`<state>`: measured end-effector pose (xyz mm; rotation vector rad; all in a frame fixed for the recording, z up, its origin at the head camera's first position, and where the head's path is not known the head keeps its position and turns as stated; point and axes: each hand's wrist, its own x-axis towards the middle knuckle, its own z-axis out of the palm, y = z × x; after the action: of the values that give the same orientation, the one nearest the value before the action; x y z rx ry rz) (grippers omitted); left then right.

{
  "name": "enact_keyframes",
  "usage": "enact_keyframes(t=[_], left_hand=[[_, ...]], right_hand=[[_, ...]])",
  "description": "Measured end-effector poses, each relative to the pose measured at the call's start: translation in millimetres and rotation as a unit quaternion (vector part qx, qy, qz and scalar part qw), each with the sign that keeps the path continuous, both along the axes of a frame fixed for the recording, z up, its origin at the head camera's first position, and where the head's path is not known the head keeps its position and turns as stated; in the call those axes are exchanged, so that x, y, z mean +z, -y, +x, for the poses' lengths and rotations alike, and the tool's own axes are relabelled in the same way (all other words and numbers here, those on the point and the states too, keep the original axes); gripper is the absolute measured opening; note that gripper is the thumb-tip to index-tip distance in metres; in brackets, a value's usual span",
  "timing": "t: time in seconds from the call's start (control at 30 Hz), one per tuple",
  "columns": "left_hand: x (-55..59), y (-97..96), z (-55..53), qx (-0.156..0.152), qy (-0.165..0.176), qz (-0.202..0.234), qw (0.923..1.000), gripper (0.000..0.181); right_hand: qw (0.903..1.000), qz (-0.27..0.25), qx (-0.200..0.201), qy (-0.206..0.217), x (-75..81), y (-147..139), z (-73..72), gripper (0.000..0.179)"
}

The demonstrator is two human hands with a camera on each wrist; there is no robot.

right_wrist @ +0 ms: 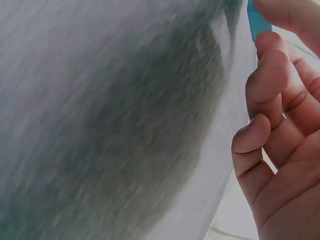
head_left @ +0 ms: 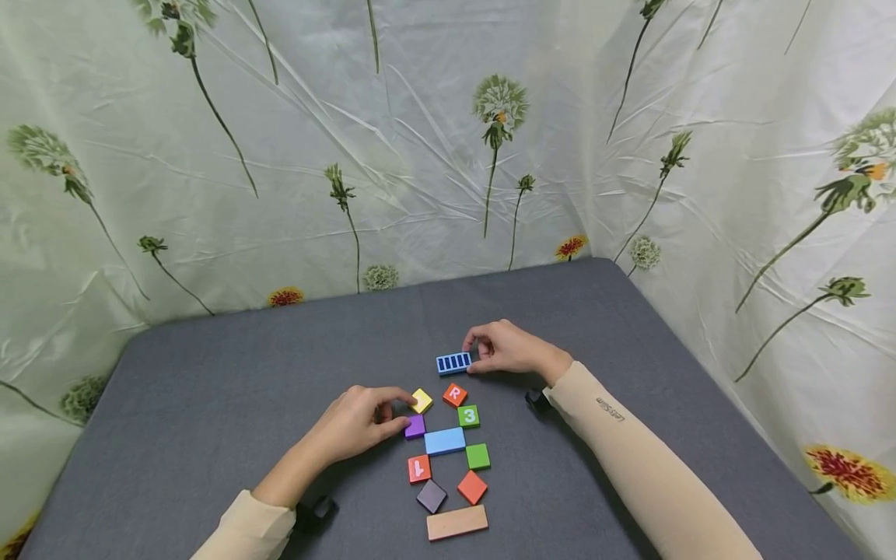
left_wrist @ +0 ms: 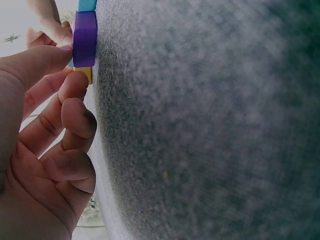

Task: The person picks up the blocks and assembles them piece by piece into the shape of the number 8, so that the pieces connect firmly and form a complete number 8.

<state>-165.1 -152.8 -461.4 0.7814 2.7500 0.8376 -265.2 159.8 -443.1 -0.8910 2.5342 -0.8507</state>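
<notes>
In the head view my left hand (head_left: 357, 420) touches two blocks from their left side. Its thumb is at the purple block (head_left: 415, 426), and its index finger reaches the yellow block (head_left: 421, 401) just above. The left wrist view shows the thumb against the purple block's (left_wrist: 85, 39) side, the other fingers bent loosely below. Farther back, my right hand (head_left: 514, 348) pinches the right end of a blue block with dark stripes (head_left: 453, 363) between thumb and index finger. Only a corner of that blue block (right_wrist: 259, 22) shows in the right wrist view.
Below the striped block lie an orange R block (head_left: 455, 395), a green 3 block (head_left: 469, 416), a plain blue block (head_left: 444, 442), a green block (head_left: 478, 456), a red-orange numbered block (head_left: 419, 469), a dark block (head_left: 432, 496), an orange block (head_left: 472, 488) and a wooden plank (head_left: 457, 523).
</notes>
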Motion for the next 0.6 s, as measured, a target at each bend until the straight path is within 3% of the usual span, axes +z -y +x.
enact_keyframes(t=[0.4,0.6], left_hand=[[-1.4,-0.8,-0.8,-0.001,0.005,0.000,1.0000,0.023],[-2.1,-0.1,-1.4,-0.002,0.001,0.004,1.0000,0.022]], right_hand=[[0.9991,0.026,0.016,0.030,-3.6,22.5,-5.6,0.024],[0.9989,0.014,0.026,0.037,-4.6,25.3,-5.7,0.018]])
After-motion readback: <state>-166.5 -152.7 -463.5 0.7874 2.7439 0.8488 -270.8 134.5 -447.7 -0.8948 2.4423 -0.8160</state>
